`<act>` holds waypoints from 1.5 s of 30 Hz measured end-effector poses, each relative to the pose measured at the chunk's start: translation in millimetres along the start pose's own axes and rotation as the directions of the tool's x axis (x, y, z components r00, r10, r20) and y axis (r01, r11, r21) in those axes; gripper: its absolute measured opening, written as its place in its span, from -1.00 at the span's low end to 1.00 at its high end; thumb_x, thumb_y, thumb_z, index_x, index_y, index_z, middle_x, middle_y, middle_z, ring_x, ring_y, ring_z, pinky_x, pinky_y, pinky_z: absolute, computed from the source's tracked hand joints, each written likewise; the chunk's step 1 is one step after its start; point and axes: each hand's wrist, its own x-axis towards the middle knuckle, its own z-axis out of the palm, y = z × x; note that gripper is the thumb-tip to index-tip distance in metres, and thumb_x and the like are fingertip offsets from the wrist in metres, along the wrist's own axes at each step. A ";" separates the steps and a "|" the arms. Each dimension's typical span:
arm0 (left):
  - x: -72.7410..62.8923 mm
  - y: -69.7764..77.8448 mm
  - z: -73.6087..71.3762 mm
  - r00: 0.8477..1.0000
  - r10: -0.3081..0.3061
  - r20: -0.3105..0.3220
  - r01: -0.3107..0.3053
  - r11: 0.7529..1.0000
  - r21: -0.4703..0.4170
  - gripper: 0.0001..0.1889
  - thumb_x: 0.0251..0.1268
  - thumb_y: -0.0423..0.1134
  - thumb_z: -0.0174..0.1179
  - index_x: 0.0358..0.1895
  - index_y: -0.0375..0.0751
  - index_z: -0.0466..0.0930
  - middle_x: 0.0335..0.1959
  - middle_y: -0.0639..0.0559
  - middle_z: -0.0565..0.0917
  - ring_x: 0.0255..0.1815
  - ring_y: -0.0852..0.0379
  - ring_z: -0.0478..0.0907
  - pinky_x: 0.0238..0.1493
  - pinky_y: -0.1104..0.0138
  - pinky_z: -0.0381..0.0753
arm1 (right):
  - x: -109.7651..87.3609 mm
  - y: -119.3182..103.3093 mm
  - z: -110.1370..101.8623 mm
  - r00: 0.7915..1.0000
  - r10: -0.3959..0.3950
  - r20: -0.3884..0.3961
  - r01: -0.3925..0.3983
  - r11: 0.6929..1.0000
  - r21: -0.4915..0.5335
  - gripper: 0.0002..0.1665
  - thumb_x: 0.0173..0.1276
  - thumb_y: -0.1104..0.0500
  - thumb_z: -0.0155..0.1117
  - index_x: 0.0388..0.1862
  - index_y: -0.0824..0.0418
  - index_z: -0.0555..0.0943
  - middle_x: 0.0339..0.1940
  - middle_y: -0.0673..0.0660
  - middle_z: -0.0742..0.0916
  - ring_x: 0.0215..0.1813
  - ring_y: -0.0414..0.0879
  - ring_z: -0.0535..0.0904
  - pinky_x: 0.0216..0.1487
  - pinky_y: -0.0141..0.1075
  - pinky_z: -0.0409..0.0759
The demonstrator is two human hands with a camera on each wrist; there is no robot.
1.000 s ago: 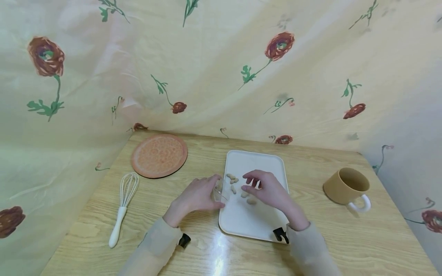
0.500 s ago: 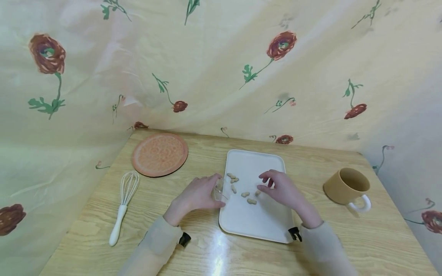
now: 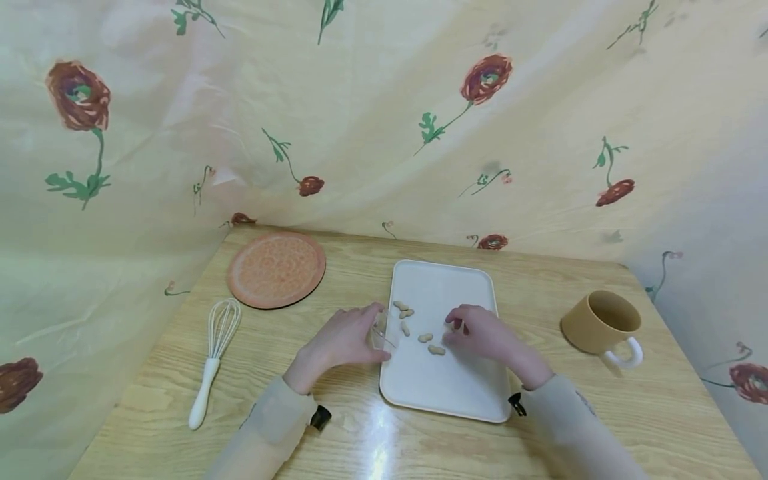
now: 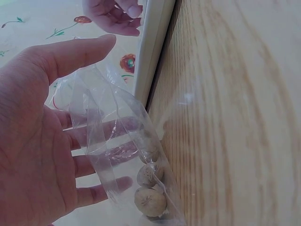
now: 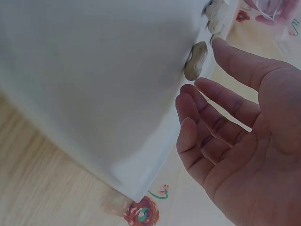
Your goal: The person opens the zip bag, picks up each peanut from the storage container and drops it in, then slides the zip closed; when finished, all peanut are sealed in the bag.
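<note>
My left hand (image 3: 342, 340) holds a clear plastic bag (image 4: 108, 127) beside the tray's left edge, fingers behind the plastic and thumb across its top. Several tan nuts in their shells (image 4: 150, 202) sit in the bag. On the white tray (image 3: 444, 280) lie several unshelled peanuts (image 3: 437, 350) in the left half and middle. My right hand (image 3: 486, 333) is low over the tray's middle right, fingers loosely bent. In the right wrist view, thumb and index fingertips stand apart, with a peanut (image 5: 196, 61) just beyond their gap.
A whisk (image 3: 213, 360) lies at the left, with a round orange-pink mat (image 3: 277, 270) behind it. At the right a tan mug (image 3: 600, 323) with a white handle stands on the wooden table (image 3: 552, 287). Flowered cloth (image 3: 360, 120) rises behind the table.
My right hand has moved right across the tray and then lowered. A peanut that showed at its fingertips is now hidden in the head view. The left hand stays with the bag.
</note>
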 end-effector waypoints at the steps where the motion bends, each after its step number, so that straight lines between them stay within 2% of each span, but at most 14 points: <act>1: 0.0 0.0 0.1 1.000 0.000 -0.001 0.000 1.000 -0.002 -0.12 0.10 0.18 0.40 0.43 -0.14 0.28 0.20 -0.09 0.61 0.20 -0.09 0.54 0.26 -0.09 0.36 | 0.7 -0.8 0.9 1.000 0.004 0.008 -0.004 1.000 -0.002 -0.71 0.25 0.18 0.47 -0.13 0.32 0.69 -0.38 0.03 0.65 -0.44 -0.18 0.45 -0.33 -0.29 0.49; 10: -0.1 -0.3 1.2 1.000 -0.008 0.005 0.009 1.000 -0.008 -0.11 0.10 0.20 0.38 0.45 -0.12 0.26 0.19 -0.04 0.62 0.19 -0.05 0.54 0.27 -0.08 0.35 | 3.9 -2.6 5.0 0.999 -0.033 0.027 0.035 0.998 -0.061 -0.76 0.21 0.19 0.50 -0.20 0.28 0.70 -0.41 -0.01 0.63 -0.39 -0.18 0.47 -0.30 -0.26 0.51; 21: 0.5 -1.2 2.0 1.000 0.001 -0.001 -0.001 1.000 0.006 -0.11 0.09 0.20 0.39 0.43 -0.14 0.27 0.16 -0.07 0.63 0.15 -0.07 0.56 0.23 -0.09 0.39 | 3.6 -3.9 4.1 0.999 -0.019 0.036 0.021 0.998 -0.062 -0.79 0.22 0.19 0.50 -0.23 0.27 0.71 -0.40 -0.01 0.64 -0.39 -0.18 0.47 -0.31 -0.28 0.50; 30: 0.5 -1.9 3.4 1.000 0.003 -0.013 -0.003 1.000 0.004 -0.13 0.10 0.20 0.38 0.42 -0.13 0.29 0.18 -0.12 0.62 0.16 -0.11 0.56 0.25 -0.09 0.38 | 1.4 -10.6 -0.3 1.000 -0.018 -0.008 0.018 0.999 -0.043 -0.78 0.22 0.18 0.49 -0.20 0.26 0.72 -0.37 -0.01 0.66 -0.38 -0.17 0.50 -0.33 -0.29 0.53; 37: 0.9 -1.9 3.9 1.000 0.006 -0.007 -0.006 1.000 0.004 -0.14 0.10 0.20 0.38 0.42 -0.12 0.28 0.17 -0.10 0.62 0.15 -0.09 0.57 0.24 -0.09 0.39 | 0.6 -22.3 -5.8 0.994 -0.088 -0.061 0.086 0.996 -0.040 -0.76 0.22 0.16 0.51 -0.18 0.26 0.72 -0.34 -0.02 0.68 -0.33 -0.13 0.55 -0.32 -0.31 0.53; 42: 1.1 -2.0 3.6 1.000 0.008 -0.004 -0.008 1.000 0.002 -0.14 0.11 0.21 0.37 0.42 -0.11 0.29 0.17 -0.10 0.62 0.13 -0.10 0.57 0.24 -0.08 0.39 | 1.8 -31.9 -6.2 0.983 -0.140 -0.118 0.140 0.990 -0.007 -0.75 0.24 0.18 0.50 -0.18 0.29 0.71 -0.31 -0.02 0.69 -0.30 -0.02 0.59 -0.30 -0.28 0.52; 45: 1.4 -2.5 3.9 1.000 0.004 0.000 -0.004 1.000 0.007 -0.14 0.11 0.21 0.37 0.41 -0.10 0.29 0.16 -0.10 0.62 0.12 -0.09 0.58 0.23 -0.07 0.40 | 4.3 -39.5 -6.0 0.975 -0.170 -0.145 0.173 0.985 0.009 -0.75 0.23 0.19 0.50 -0.17 0.30 0.71 -0.30 -0.02 0.69 -0.30 -0.03 0.60 -0.29 -0.28 0.53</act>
